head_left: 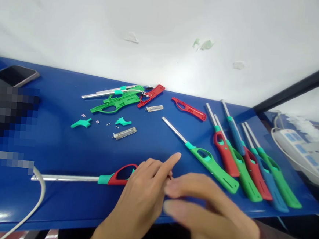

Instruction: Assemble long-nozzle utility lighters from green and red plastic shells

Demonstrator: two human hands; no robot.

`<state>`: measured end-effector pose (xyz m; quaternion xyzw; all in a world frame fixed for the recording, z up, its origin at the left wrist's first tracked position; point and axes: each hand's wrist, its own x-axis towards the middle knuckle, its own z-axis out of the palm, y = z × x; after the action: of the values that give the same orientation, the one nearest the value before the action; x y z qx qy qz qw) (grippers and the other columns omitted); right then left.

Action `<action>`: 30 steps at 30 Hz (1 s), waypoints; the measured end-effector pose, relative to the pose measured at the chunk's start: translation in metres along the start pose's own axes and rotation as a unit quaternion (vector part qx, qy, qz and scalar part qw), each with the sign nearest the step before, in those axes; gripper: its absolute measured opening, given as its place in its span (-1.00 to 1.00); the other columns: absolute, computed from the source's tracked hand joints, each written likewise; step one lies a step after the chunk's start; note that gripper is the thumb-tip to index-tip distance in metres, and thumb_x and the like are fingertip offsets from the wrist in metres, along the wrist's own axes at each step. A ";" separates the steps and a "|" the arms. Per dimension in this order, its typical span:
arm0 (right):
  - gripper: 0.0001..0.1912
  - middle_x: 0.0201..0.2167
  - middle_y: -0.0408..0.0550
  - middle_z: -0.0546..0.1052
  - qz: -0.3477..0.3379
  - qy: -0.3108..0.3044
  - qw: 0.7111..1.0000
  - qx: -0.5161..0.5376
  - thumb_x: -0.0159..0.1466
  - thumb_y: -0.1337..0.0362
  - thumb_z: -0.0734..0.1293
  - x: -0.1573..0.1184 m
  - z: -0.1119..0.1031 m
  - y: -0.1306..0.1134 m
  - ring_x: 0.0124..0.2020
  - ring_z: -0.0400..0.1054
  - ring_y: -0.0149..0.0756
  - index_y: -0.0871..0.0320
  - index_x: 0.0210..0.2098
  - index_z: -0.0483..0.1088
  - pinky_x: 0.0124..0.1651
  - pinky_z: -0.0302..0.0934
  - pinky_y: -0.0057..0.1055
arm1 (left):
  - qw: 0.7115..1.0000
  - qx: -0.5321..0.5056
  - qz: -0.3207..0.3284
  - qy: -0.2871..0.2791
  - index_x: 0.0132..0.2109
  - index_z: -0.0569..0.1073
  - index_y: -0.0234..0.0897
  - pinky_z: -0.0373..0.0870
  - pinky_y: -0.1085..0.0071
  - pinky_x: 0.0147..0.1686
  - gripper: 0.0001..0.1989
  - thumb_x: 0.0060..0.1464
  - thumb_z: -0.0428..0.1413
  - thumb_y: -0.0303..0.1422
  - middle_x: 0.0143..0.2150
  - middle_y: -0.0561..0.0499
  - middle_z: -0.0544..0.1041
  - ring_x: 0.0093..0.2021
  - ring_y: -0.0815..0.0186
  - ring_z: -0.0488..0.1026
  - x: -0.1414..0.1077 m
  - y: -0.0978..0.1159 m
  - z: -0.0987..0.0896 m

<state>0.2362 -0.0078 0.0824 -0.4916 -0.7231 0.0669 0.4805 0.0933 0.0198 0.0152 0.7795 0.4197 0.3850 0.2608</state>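
1. Both hands meet over the handle of the red lighter (pixel 118 176), which lies flat on the blue bench (pixel 86 206) and serves as the landmark here.
2. The left hand (pixel 142 192) covers most of that handle, 1 finger stretched out past it. Its undersides are hidden, so I cannot tell how firmly the fingers are clenched.
3. The right hand (pixel 215 208) is at the handle end of the red lighter, fingers bent and blurred close to the left hand; whether they grasp anything, I cannot tell.
4. As I judge it, the red lighter is light, with a stiff plastic body. Its slim metal tube (pixel 69 179) looks smooth and likely slippery, apt to roll or swing if pressed alone.
5. The best hold seems to be the broad handle, kept flat, with a second steadying point at the teal collar (pixel 104 179). The thin trigger loop looks easier to flex.
6. A white cable (pixel 42 191) crosses the red lighter's tube tip and could snag it.
7. Beyond the red lighter are 2 clear tanks (pixel 124 133), probably brittle, and thin green shells (pixel 116 103). A green lighter (pixel 213 168) lies beyond its handle end, to the right.
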 end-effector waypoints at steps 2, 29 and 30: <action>-0.76 -0.23 -0.15 0.67 -0.005 0.054 0.998 0.019 0.42 0.43 0.38 0.001 -0.002 0.005 -0.30 0.62 -0.29 -0.01 -0.07 0.62 -0.32 0.54 -0.40 | 1.000 0.019 0.005 -0.022 0.50 0.18 -0.08 0.59 0.09 -0.12 -0.46 0.47 -0.04 -0.47 -0.05 -0.05 0.61 -0.11 0.10 0.57 0.000 0.002 -0.004; -0.78 -0.26 -0.18 0.49 0.068 0.140 0.987 0.048 0.30 0.49 0.51 0.006 0.007 0.013 -0.21 0.48 -0.36 -0.01 -0.27 0.63 -0.15 0.48 -0.40 | 0.999 0.019 -0.008 -0.031 0.48 0.18 -0.01 0.57 0.05 -0.06 -0.42 0.44 0.07 -0.49 0.00 -0.03 0.57 -0.06 0.09 0.55 0.001 0.002 -0.004; -0.80 -0.20 -0.16 0.52 0.076 0.115 0.989 0.044 0.35 0.45 0.47 0.006 0.004 0.013 -0.14 0.50 -0.34 -0.03 -0.21 0.64 -0.11 0.49 -0.39 | 0.999 0.020 -0.010 -0.033 0.48 0.18 -0.01 0.57 0.06 -0.06 -0.42 0.44 0.08 -0.48 0.00 -0.03 0.57 -0.05 0.10 0.55 0.001 0.002 -0.004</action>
<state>0.2412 0.0046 0.0766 -0.5281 -0.6200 0.0777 0.5750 0.0912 0.0199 0.0195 0.7924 0.4267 0.3480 0.2624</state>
